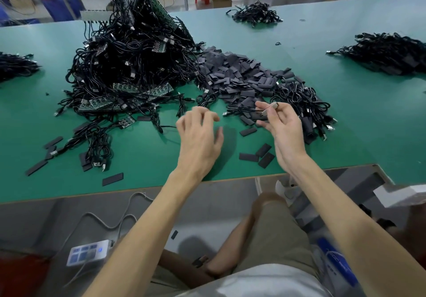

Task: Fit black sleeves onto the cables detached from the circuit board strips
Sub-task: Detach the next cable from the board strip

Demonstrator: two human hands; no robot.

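Right hand (281, 125) pinches thin black cable (244, 109) by its silvery plug; left hand (198, 135) hovers loose, empty.

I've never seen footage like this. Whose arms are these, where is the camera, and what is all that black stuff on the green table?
No machine here: a person wears one camera on the head, looking down at their own bare hands. On the green table lies a tall heap of black cables tangled with green circuit board strips, and beside it a pile of flat black sleeves. The right hand pinches a thin black cable by its small pale end. The left hand hovers, fingers loosely curled, holding nothing.
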